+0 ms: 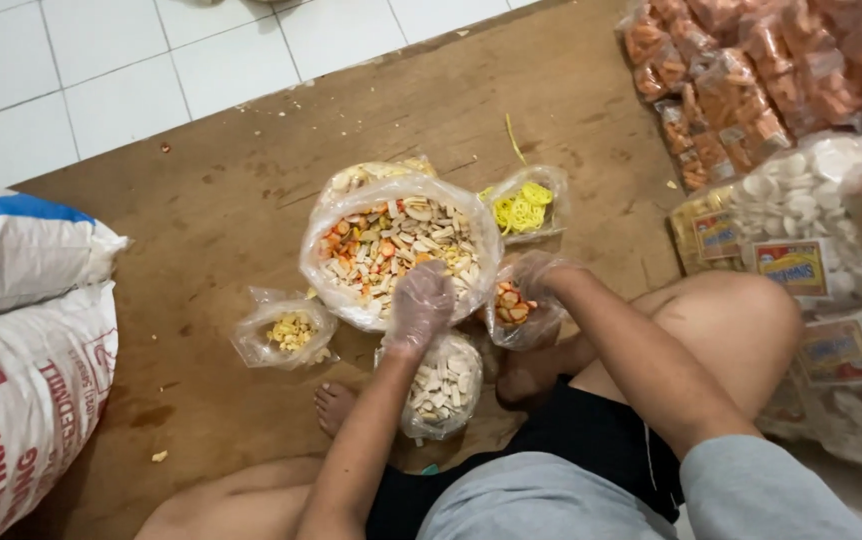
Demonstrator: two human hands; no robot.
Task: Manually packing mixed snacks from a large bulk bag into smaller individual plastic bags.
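Head view looks down on a brown board on the floor, with the big open bag of mixed crackers (pixel 399 250) as the landmark at its middle. Far left of it lie two white woven sacks (pixel 21 330); just left, a small clear bag of yellow bits (pixel 289 332). The left hand (pixel 421 305), in a thin plastic glove, rests on the big bag's near rim, fingers curled loosely over the crackers; whether it grips any I cannot tell. Just below sits a bag of pale crackers (pixel 446 385). Behind and right of the landmark is a bag of yellow noodle rings (pixel 523 208). The right hand (pixel 533 278), also gloved, dips into a small bag of orange slices (pixel 513 305) at the landmark's right edge, its grip hidden. Far right, packed snack bags (pixel 801 260) pile up. Crackers look light, stiff and brittle; the film is soft and slippery, best pinched at the rim.
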